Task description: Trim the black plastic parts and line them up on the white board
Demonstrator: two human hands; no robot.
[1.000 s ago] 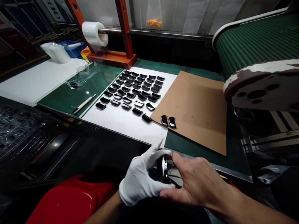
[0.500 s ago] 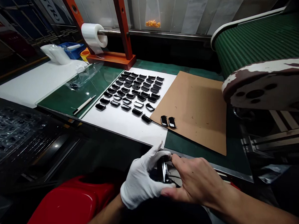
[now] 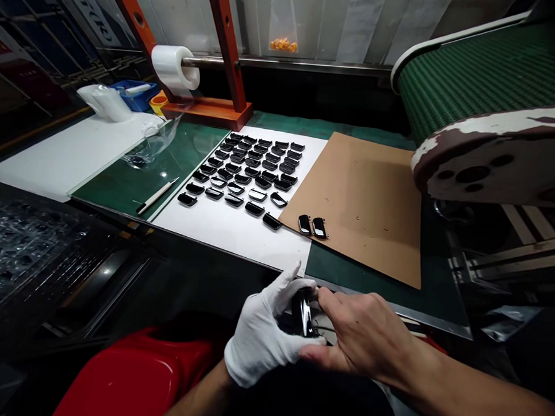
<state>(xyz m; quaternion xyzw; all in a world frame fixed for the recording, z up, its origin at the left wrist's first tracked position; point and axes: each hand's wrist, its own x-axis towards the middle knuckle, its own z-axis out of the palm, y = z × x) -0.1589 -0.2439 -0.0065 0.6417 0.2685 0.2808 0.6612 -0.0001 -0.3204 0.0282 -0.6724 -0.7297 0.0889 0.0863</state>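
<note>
**Held piece:** a glossy black curved piece [image 3: 303,313] stands upright between the two hands, its top end just below the near edge of the surface, with fingers on both sides of it.

**Left hand:** a white cotton glove [image 3: 261,337] covers this hand [image 3: 261,337]; its curled fingers [image 3: 272,307] wrap the piece's left side, and the index finger points up and away.

**Right hand:** this bare hand [image 3: 364,337] comes in from the right, its fingers [image 3: 331,301] narrowly closed over the top end of the piece and its thumb [image 3: 311,352] under the lower end.

**Below the hands:** a red plastic seat [image 3: 133,380] sits to the lower left.

**Left side:** a stack of clear moulded trays [image 3: 15,250] lies in shadow.

**Surface:** a green-topped work surface [image 3: 310,126] carries a white paper sheet [image 3: 238,246], with rows of glossy black pieces [image 3: 244,175] on it. A brown cardboard sheet [image 3: 365,206] lies beside these, with two more black pieces [image 3: 312,226] on its edge. A white-handled craft knife [image 3: 156,196] and a clear plastic bag [image 3: 150,145] lie on the green to the left.

**Far side:** a white film roll [image 3: 173,69] hangs on an orange rack [image 3: 225,44], and a green conveyor belt [image 3: 489,76] runs at upper right.
</note>
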